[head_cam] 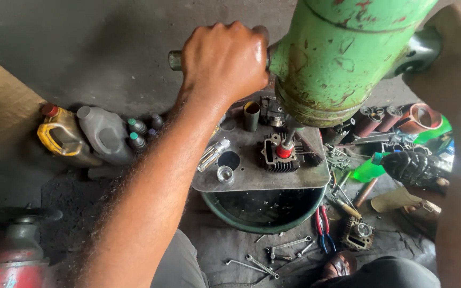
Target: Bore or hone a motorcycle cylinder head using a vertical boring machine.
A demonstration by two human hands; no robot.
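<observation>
Gripping both side handles, the left hand (pixel 222 58) and right hand (pixel 457 53) close their fingers around the green drill (pixel 342 58). Its bit meets the engine part (pixel 279 153) at the metal plate's (pixel 252 178) centre; cutting appears unfinished.

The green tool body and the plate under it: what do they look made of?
The green tool body, gripped by the left hand and right hand, looks like painted metal: chipped paint, rusty patches. The plate looks like bare grey metal, dull and smudged. The finned engine part on it seems cast metal.
</observation>
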